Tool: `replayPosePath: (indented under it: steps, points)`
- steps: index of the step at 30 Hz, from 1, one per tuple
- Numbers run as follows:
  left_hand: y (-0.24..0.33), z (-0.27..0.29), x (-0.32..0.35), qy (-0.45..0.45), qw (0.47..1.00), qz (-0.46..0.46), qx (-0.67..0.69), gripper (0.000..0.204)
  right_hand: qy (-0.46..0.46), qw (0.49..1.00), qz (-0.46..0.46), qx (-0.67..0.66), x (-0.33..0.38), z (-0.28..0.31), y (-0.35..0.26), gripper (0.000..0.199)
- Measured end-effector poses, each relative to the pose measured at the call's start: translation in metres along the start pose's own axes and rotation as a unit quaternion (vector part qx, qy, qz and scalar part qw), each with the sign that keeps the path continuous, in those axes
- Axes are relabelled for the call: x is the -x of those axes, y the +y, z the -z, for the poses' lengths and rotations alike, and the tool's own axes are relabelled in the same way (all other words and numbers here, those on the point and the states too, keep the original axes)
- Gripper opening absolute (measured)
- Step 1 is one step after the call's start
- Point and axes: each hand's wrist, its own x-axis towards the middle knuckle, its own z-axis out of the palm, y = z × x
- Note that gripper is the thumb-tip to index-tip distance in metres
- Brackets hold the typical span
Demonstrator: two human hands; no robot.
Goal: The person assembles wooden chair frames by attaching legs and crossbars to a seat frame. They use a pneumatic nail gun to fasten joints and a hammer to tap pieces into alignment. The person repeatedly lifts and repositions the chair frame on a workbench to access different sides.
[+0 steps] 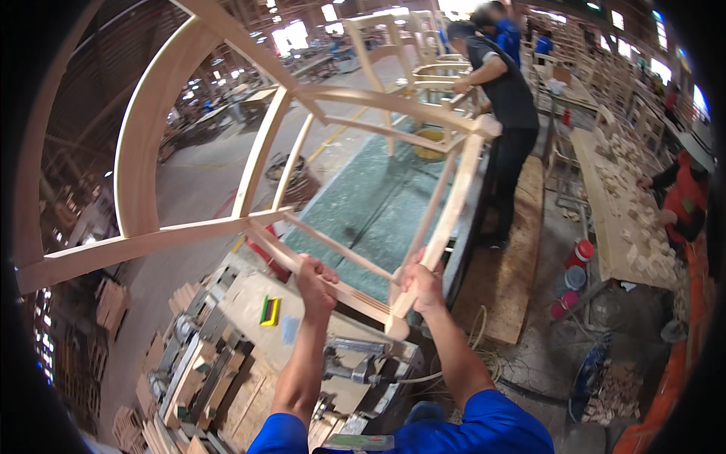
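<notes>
A: Where's the frame (pixel 262 153)?

B: Tilted above the green-topped bench (pixel 364 200), its near corner toward the person's body, its back reaching out to the left. Whether any of it rests on the bench, I can't tell.

A: And the hands?

B: Both closed round wood. The left hand (pixel 316 284) has its fingers curled over the left rail (pixel 276 246); the right hand (pixel 423 284) is wrapped round the right rail (pixel 456 200), near the corner where the two meet.

A: Heavy, you think?

B: Moderate, I'd guess: pale wood, mostly open space. More awkward than heavy; the back, with its broad slat (pixel 142 144), should drag it down leftward.

A: Stiff?

B: Ought to be. The wood looks bare, so it probably grips well, unless dust makes it slick.

A: Best hold?

B: The thick rails, close to joints, hands perhaps spread wider against the twist. I'd spare the thin bars (pixel 336 244); they look likeliest to crack.
</notes>
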Motion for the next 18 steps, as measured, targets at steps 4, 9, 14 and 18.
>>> replayPosePath:
  steps: [4,9,14,18]
  points:
    - [-0.042,-0.024,-0.045,0.041,0.999,0.016,-0.016,0.013,0.029,1.0,-0.011,0.005,-0.06,0.037,0.011,0.029]
    - [-0.065,-0.034,-0.107,0.043,0.995,0.034,-0.081,0.012,0.076,0.996,-0.042,0.009,-0.115,0.036,0.015,0.028]
    - [-0.04,-0.025,-0.168,-0.033,0.979,0.084,-0.18,0.022,0.117,0.99,-0.081,0.001,-0.174,0.004,0.032,0.027]
    - [-0.015,-0.02,-0.165,-0.078,0.894,0.121,-0.424,0.058,0.138,0.984,-0.106,0.038,-0.243,0.015,0.043,0.025]
